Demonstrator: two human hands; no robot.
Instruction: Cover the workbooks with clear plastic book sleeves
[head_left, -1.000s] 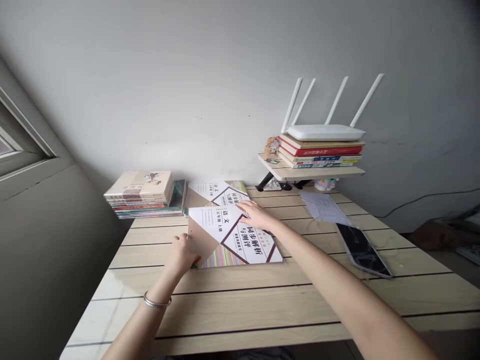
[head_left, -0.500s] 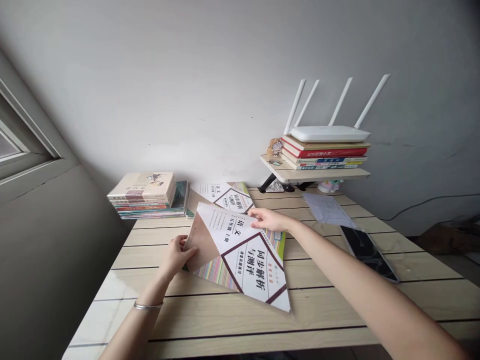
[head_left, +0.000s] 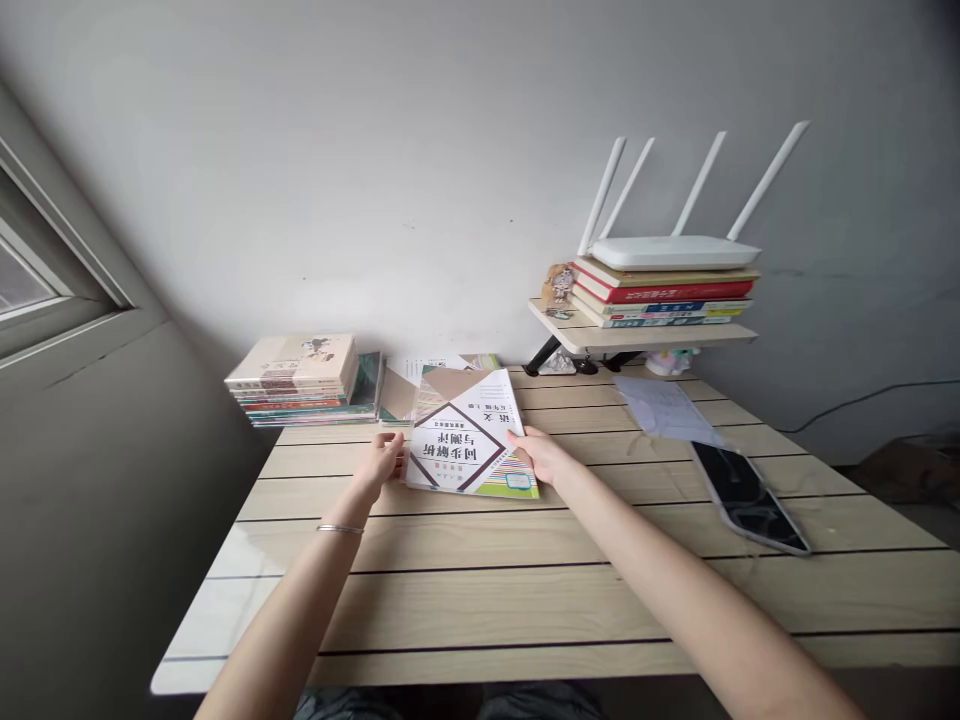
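Observation:
A white and brown workbook (head_left: 457, 440) with a diamond on its cover lies near the middle of the table, its print upside down to me. My left hand (head_left: 384, 464) grips its left edge, fingertips partly hidden. On the right edge, my right hand (head_left: 538, 454) holds it with the thumb on top. Behind it, another similar workbook (head_left: 403, 385) lies partly covered. A stack of books (head_left: 296, 375) stands just to the left of that one.
On a small raised shelf (head_left: 645, 338) at the right, a white router (head_left: 675, 252) rests on several books (head_left: 664, 295). Below it lie a paper sheet (head_left: 660, 408) and a dark phone (head_left: 750, 497). The wall borders the wooden table (head_left: 465, 600).
The workbook has turned round, so its diamond now points differently, and it lies squarer and farther back. Both hands have moved to its left and right edges. The view has shifted slightly.

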